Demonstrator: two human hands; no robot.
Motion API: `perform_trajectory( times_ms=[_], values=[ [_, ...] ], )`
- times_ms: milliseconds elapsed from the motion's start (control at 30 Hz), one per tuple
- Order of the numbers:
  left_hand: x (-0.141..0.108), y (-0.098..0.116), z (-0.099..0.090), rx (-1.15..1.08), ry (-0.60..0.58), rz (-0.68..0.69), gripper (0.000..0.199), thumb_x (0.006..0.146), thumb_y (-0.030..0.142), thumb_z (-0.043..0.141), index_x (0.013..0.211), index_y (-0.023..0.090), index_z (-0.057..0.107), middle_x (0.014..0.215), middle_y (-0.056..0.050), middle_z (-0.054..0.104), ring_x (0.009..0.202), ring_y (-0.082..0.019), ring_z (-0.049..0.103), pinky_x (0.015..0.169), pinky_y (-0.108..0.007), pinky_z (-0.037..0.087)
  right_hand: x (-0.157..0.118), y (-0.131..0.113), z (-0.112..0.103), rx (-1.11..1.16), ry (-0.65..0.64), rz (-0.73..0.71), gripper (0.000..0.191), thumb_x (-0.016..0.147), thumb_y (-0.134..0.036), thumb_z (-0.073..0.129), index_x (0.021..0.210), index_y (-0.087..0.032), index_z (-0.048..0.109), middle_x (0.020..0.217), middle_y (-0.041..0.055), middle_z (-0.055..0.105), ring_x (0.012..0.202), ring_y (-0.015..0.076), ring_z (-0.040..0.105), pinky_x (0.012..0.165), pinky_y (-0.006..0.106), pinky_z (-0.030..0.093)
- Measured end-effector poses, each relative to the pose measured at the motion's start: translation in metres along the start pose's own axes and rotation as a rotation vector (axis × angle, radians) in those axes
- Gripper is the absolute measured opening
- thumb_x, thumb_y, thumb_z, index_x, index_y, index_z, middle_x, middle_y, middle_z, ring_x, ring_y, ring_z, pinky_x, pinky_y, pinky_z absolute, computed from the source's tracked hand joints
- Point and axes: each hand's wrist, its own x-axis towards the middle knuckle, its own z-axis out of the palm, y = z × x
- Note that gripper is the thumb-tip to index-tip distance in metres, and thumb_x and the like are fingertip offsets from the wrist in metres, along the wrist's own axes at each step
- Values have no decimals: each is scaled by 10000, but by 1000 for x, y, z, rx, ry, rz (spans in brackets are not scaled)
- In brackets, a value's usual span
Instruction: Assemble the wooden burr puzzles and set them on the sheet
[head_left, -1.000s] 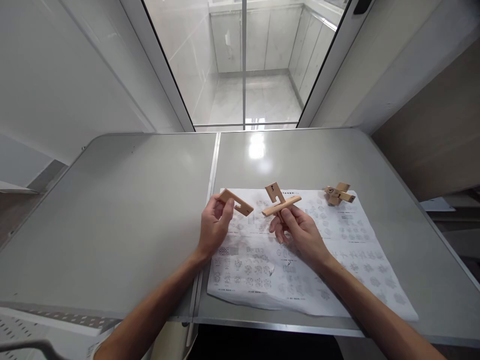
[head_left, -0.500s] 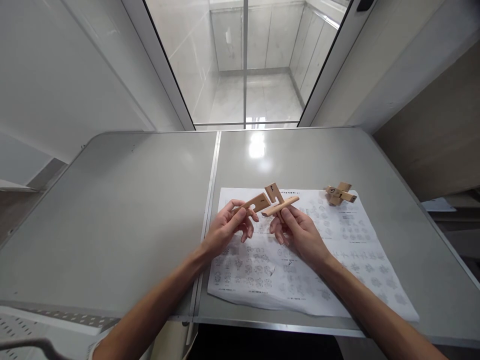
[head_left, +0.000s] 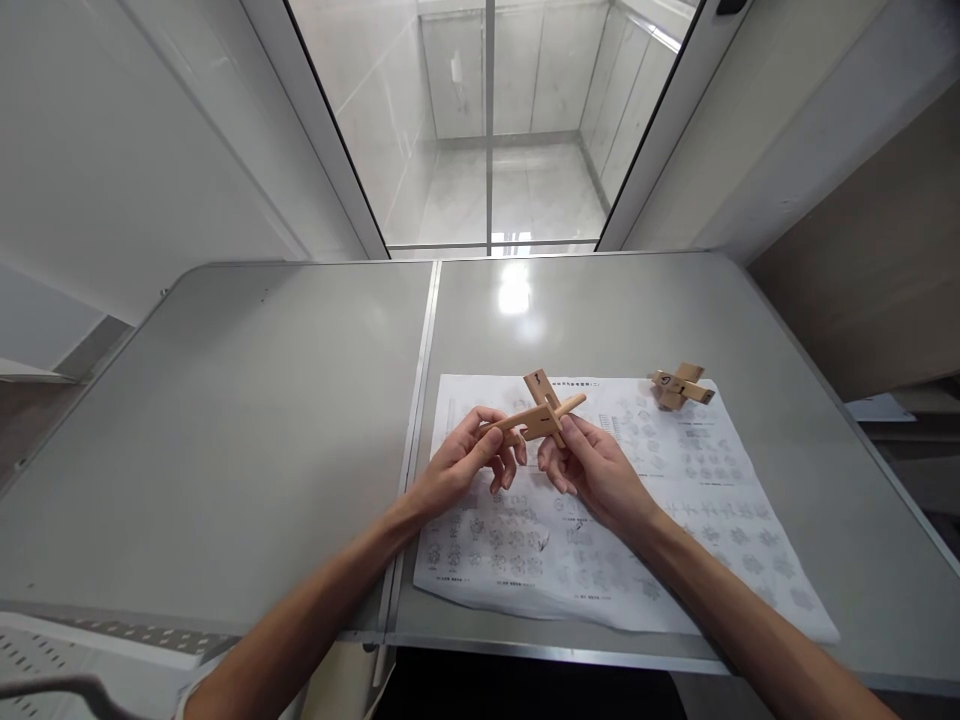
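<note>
My left hand (head_left: 480, 450) pinches the left end of a flat, notched wooden puzzle piece (head_left: 537, 422) with a "1" mark on it. In my right hand (head_left: 581, 450), thumb and fingers close on two crossed wooden pieces; the upright one, a puzzle piece marked "3" (head_left: 538, 384), has a slot in it. The other, a slim wooden piece (head_left: 574, 402), sticks out to the upper right. The left-hand piece meets the crossed pair and partly covers it; how far they interlock I cannot tell.
A printed instruction sheet (head_left: 510, 590) with small diagrams lies under my hands on the grey folding table (head_left: 225, 430). At its upper right corner rests an assembled wooden puzzle (head_left: 679, 387). A glass-paned door or window (head_left: 491, 130) stands beyond the table.
The left-hand piece has moved right and turned, closing the gap to the crossed pieces. The crossed pieces have tilted slightly and shifted a little left.
</note>
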Motion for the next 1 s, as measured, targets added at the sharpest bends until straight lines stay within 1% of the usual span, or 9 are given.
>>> perform_trajectory(
  times_ms=[200,333,433,500,667,733,833,933,1000],
  values=[
    [0,0,1,20,-31,-27,324,1095,512,565,1172,206,492,863,-12,668,621,-112,627,576,-248,508,-2,1,0,16,-26,28,443,1002,-619,701,974,-178,664,735,24,730,452,89,559,442,221,428],
    [-1,0,2,41,-33,-47,356,1089,540,563,1195,212,474,836,4,650,592,-99,587,588,-246,489,-2,2,1,8,-88,40,452,1000,-635,690,1000,-185,656,711,13,706,441,99,542,438,237,424],
    [0,1,3,49,-38,-50,357,1094,544,550,1196,212,466,826,11,625,587,-94,559,594,-245,472,-3,2,0,19,-136,54,456,1008,-645,668,975,-190,643,658,-9,662,422,96,487,438,246,411],
    [-1,2,3,47,-54,-51,351,1098,541,540,1197,212,466,812,21,595,591,-93,543,602,-247,469,-4,0,0,63,-176,68,425,1027,-608,660,937,-194,630,625,-38,598,418,84,433,442,240,388],
    [-3,2,1,5,-63,-103,364,1089,564,541,1212,227,478,790,34,541,596,-105,524,609,-262,483,-7,-7,-6,184,-336,188,345,1028,-494,684,868,-205,583,671,-72,470,431,62,303,428,228,306],
    [-4,2,0,-29,-84,-118,348,1091,551,544,1220,238,466,783,39,527,588,-102,497,596,-254,477,-7,-9,-9,200,-395,215,346,1036,-490,670,858,-208,576,672,-76,443,432,62,271,427,229,306],
    [-5,2,-2,-73,-123,-124,324,1095,533,545,1214,250,439,754,57,481,573,-95,437,582,-240,466,-6,-8,-12,214,-433,202,379,1058,-498,644,828,-207,565,658,-78,429,435,61,254,427,222,314],
    [-5,3,-1,-86,-132,-132,303,1101,520,541,1191,257,422,746,67,458,574,-89,399,585,-230,461,-5,-5,-14,240,-451,206,335,1067,-482,642,894,-197,613,653,-81,447,431,58,261,421,207,303],
    [-5,4,0,-81,-135,-143,309,1097,526,547,1185,258,420,758,62,475,575,-88,399,581,-229,455,-5,-3,-15,247,-476,226,307,1064,-481,652,957,-194,634,641,-86,461,420,58,269,413,200,295]
  ],
)
